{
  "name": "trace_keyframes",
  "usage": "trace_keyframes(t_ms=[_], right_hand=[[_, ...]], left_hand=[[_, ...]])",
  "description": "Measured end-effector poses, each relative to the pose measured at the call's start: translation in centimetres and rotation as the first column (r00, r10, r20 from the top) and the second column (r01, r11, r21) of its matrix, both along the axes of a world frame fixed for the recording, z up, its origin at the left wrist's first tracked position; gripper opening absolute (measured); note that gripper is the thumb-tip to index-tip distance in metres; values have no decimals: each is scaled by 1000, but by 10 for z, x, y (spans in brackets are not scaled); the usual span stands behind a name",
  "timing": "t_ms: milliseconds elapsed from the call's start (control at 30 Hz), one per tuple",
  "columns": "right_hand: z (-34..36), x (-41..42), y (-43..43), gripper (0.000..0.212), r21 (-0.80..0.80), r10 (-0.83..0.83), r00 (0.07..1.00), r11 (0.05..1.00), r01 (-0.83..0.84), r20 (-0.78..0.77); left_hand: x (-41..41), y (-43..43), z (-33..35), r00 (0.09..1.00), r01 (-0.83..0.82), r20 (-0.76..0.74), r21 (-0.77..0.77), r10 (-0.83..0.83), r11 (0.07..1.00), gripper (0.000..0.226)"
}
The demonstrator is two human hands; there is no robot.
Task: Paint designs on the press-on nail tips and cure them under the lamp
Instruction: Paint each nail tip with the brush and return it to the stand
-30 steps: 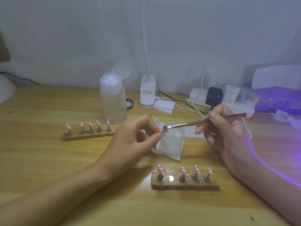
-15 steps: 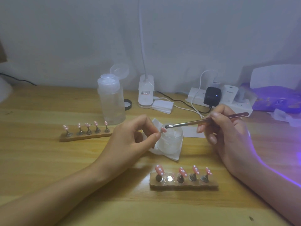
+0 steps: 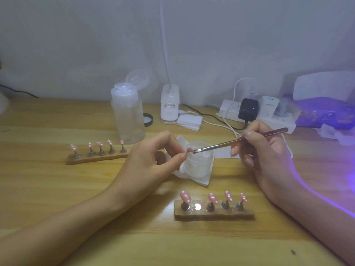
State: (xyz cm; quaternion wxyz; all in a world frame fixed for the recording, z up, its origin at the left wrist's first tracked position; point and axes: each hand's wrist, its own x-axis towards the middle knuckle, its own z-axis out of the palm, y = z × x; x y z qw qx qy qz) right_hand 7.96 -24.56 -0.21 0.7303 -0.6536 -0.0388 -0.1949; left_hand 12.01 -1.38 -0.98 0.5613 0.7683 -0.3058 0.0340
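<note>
The left hand (image 3: 153, 160) pinches one small pink nail tip (image 3: 190, 149) between thumb and forefinger over the frosted glass jar (image 3: 198, 163) near the table's middle. The right hand (image 3: 263, 150) grips the slim metal-ferruled brush (image 3: 230, 143). Its bristles now touch the tip, where a second ago they hovered just beside it, so painting is probably under way. Otherwise little differs: both wooden racks of pink tips (image 3: 214, 213) sit unmoved.
</note>
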Motion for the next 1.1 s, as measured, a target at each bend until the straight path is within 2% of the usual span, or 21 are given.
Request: trace_keyframes(t_ms=[67,200,333,433,600,733,900,1000,1100], right_hand=[[1,0,-1,22,28,24,1000,999,-24,15],[0,0,1,20,-29,28,1000,999,-27,13],[1,1,-1,20,20,22,1000,1000,-22,16],[1,0,1,24,-29,68,997,997,-66,48],[0,2,-2,21,29,20,1000,999,-20,6],[-1,1,-1,22,-30,64,997,998,-63,36],[0,2,-3,23,36,30,999,999,-31,26],[0,2,0,22,-14,75,996,997,-74,48],[-1,2,-2,20,-2,17,1000,1000,-17,-2]], left_hand=[[0,0,0,1000,1,7,1,-1,1000,19],[0,1,0,1000,2,20,13,-3,1000,17],[1,1,0,1000,5,29,22,-6,1000,16],[0,1,0,999,6,31,25,-7,1000,15],[-1,2,1,998,-2,59,43,0,999,14],[-1,2,0,997,-19,75,61,14,998,17],[-2,2,0,994,-45,107,75,37,996,20],[-2,2,1,991,-56,126,80,46,995,18],[-1,2,1,990,-56,132,81,45,995,19]])
